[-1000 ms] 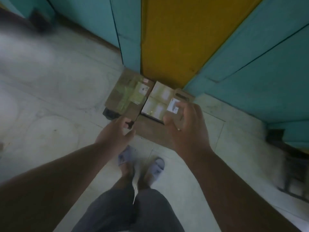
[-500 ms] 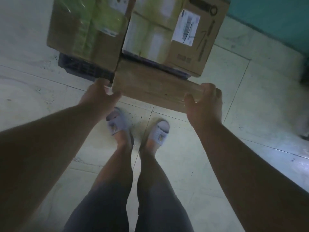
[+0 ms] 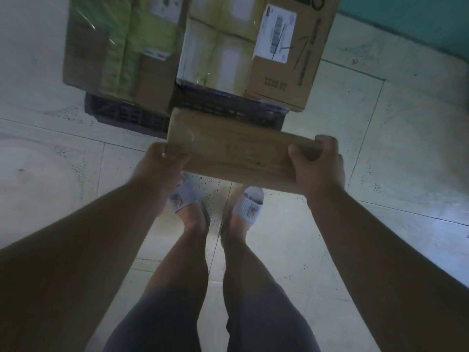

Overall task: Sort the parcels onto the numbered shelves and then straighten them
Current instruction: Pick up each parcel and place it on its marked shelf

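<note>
Take the crate (image 3: 132, 115) on the floor as your landmark: on its left side sits a taped box (image 3: 121, 47) with green wrap, which looks slick where the film shines, so take it by the bare cardboard corners. Just in front of the crate, your left hand (image 3: 162, 168) is curled round the left end of the parcel (image 3: 238, 153), fingers under and thumb side on top. The parcel is a long flat carton held clear of the floor, above your feet and level across. It reads as stiff cardboard, and your relaxed wrists suggest it is light or moderate in weight; what is inside cannot be told. An end-to-end hold suits its length, since a one-sided hold would let it swing. Your right hand (image 3: 317, 166) is clamped on the right end, thumb over the top face. Behind it, on the crate's right, stands a labelled box (image 3: 286, 54) with a handwritten mark; the number is too unclear to read.
</note>
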Demonstrator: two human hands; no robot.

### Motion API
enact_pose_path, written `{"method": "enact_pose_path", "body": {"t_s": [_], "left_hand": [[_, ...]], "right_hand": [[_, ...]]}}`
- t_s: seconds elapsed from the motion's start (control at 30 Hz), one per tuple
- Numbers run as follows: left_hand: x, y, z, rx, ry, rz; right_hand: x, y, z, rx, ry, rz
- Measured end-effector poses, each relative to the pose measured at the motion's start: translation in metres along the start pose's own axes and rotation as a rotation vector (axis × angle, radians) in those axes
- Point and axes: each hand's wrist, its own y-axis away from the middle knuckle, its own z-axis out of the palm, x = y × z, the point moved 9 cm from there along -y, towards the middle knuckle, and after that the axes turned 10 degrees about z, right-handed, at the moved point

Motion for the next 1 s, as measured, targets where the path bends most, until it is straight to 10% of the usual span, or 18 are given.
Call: {"method": "enact_pose_path", "body": {"t_s": [0.6, 1.0], "left_hand": [[0.254, 0.327, -0.202, 0.165, 0.068, 0.538], [0.329, 0.406, -0.287, 0.008, 0.283, 0.792]], "right_hand": [[-0.116, 0.299, -0.337, 0.221, -0.48, -0.362], [-0.141, 0.417, -0.393, 0.194, -0.802, -0.403]]}}
